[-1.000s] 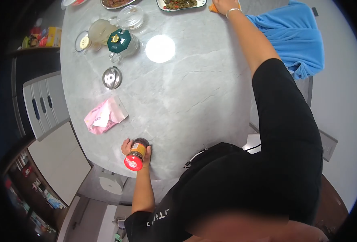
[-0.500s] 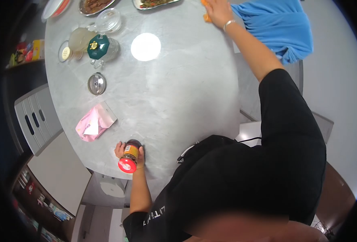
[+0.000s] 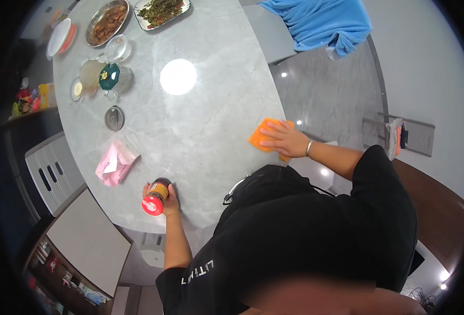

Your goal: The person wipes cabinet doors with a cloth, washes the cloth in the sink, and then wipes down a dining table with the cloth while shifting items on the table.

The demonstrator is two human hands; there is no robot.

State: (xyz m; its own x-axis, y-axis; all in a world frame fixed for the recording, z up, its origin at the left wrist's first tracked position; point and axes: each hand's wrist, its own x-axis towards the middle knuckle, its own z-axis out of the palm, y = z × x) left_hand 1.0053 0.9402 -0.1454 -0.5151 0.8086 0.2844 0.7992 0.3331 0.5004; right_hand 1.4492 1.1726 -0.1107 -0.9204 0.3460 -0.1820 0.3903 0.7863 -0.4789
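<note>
My left hand (image 3: 170,202) is wrapped around a glass jar (image 3: 158,190) with a red lid and a yellow label. The jar is tilted, its lid (image 3: 152,206) toward me, near the table's front left edge. My right hand (image 3: 286,139) presses an orange cleaning cloth (image 3: 260,137) against the right edge of the grey marbled table (image 3: 211,121). The fingers lie over the cloth, and part of it hangs below the hand. Just beyond the jar sits a pink tissue pack (image 3: 117,161).
A round metal lid (image 3: 114,118), a glass pitcher with a green lid (image 3: 111,77) and a clear container (image 3: 118,48) stand along the left. Dishes of meat (image 3: 106,23) and greens (image 3: 160,11) are at the back. A blue cloth (image 3: 321,23) drapes a chair at right.
My right hand has swept the orange cloth from the far right edge back toward me. The jar in my left hand has shifted slightly, and the view has turned.
</note>
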